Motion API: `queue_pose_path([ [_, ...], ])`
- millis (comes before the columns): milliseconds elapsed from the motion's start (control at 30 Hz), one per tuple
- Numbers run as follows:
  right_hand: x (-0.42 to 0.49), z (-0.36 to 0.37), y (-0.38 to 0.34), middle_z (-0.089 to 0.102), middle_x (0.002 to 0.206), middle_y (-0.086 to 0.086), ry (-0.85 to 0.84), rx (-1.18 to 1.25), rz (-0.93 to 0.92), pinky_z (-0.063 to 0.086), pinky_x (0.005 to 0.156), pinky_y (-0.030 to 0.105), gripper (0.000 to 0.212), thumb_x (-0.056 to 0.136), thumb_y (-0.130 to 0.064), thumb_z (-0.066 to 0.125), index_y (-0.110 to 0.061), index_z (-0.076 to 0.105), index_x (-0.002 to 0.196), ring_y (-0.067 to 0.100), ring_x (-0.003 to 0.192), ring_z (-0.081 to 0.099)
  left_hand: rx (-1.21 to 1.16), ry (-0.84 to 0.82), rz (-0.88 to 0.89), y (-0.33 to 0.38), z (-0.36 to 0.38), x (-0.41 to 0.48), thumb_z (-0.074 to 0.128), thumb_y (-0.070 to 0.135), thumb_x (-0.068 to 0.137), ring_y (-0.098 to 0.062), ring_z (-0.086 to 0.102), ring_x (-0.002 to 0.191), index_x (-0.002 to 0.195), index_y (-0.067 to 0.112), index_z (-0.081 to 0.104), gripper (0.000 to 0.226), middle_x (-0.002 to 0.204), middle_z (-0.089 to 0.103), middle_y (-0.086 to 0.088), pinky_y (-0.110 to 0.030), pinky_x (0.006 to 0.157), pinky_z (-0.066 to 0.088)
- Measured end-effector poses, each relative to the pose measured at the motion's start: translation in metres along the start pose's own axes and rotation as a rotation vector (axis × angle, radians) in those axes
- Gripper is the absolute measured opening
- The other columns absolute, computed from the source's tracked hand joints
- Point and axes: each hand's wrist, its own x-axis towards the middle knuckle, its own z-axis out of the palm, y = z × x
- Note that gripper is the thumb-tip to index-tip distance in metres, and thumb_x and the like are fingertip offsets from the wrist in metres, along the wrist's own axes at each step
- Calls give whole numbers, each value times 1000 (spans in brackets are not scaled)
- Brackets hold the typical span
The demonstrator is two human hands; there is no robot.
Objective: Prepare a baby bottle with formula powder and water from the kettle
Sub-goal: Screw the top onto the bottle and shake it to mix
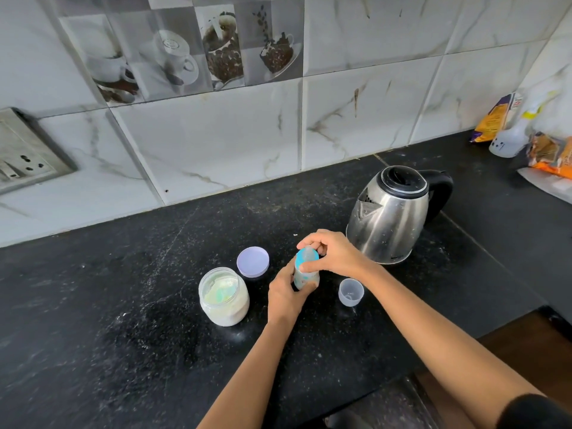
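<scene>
You hold the baby bottle (306, 274) in both hands at the middle of the dark desk (123, 305). Your left hand (286, 297) wraps the lower body, fingers (306, 288) curled round it, seemingly to stop it turning. Your right hand (335, 257) sits on top, fingers and thumb pinched round the blue collar under the teat. That is a grip for twisting the top, though whether on or off cannot be told. The bottle stands close to upright, long axis vertical, teat pointing up, its base hidden behind your left hand.

Just left of it stands the open jar of powder (223, 297), mouth up, with a pale scoop lying inside, within easy reach. Just right, a small clear cap (351, 291) stands mouth up, apart from the bottle. Behind the jar its lilac lid (253, 261) lies flat.

Farther back on the right, the steel kettle (393, 218) stands with lid down, spout turned left and handle right, likely set for a right-hand lift. Food packets (501, 119) lie in the far right corner.
</scene>
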Motion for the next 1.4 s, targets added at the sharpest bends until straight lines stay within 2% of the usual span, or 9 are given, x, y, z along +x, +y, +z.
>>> queue_pose_path([
  [133, -5, 21, -4, 56, 88, -2, 197, -26, 22, 49, 68, 23, 37, 62, -43, 83, -21, 70, 89, 4, 74, 56, -31, 19, 0, 0, 1, -3, 77, 21, 73, 3, 63, 92, 98, 56, 56, 48, 94, 66, 30, -9, 77, 46],
  [333, 7, -30, -7, 57, 105, -14, -311, -135, -29, 49, 72, 18, 54, 70, -25, 83, -34, 65, 120, 1, 76, 51, -44, -33, -34, -3, 0, 3, 78, 16, 75, 3, 60, 105, 119, 40, 58, 54, 110, 65, 23, -26, 97, 47],
  [533, -2, -13, -2, 51, 84, -16, -124, -181, -97, 43, 63, 14, 44, 72, -23, 81, -23, 67, 113, -2, 67, 47, 0, -47, -77, -1, -2, 4, 77, 15, 77, -3, 58, 111, 131, 29, 54, 60, 119, 64, 15, -32, 102, 46],
  [700, -24, 18, -5, 48, 86, -16, 169, -179, -42, 38, 66, 8, 44, 75, -25, 78, -12, 65, 115, -8, 73, 50, 35, -27, -37, 7, -3, 0, 76, 16, 76, 3, 61, 98, 127, 33, 56, 57, 104, 66, 21, -25, 92, 49],
  [867, -33, 46, -19, 58, 99, 7, 408, -161, 99, 47, 83, 29, 40, 79, -24, 73, -8, 64, 114, 16, 91, 57, 59, 11, -45, 13, -2, -6, 73, 24, 77, 4, 62, 84, 119, 38, 59, 47, 88, 67, 19, -17, 73, 48],
  [1100, -31, 65, -38, 56, 102, 8, 566, -108, 275, 44, 81, 29, 34, 80, -23, 71, -7, 62, 109, 22, 94, 56, 93, 77, -84, 18, 0, -11, 65, 30, 77, -10, 63, 72, 92, 32, 60, 16, 74, 66, 10, -29, 65, 51],
  [1233, -36, 39, -33, 56, 114, 10, 351, -41, 280, 43, 93, 32, 61, 69, -29, 81, -10, 57, 122, 23, 107, 52, 122, 22, -46, 19, -5, -8, 74, 30, 76, 2, 61, 76, 110, 37, 58, 39, 83, 66, 17, -13, 64, 43],
  [1333, -51, 2, -19, 37, 138, 12, 23, -464, 417, 35, 104, 41, 97, 64, -48, 79, -26, 31, 146, 32, 127, 33, 123, -2, -52, 18, -7, -6, 78, 23, 75, 5, 59, 80, 124, 29, 55, 54, 103, 66, 14, -5, 63, 40],
  [1400, -61, -10, -13, 28, 146, 11, -194, -682, 467, 35, 103, 43, 96, 69, -46, 78, -37, 25, 148, 33, 130, 29, 133, -1, -69, 18, -6, -5, 77, 20, 76, 4, 57, 80, 128, 26, 54, 57, 111, 66, 9, -2, 61, 39],
])
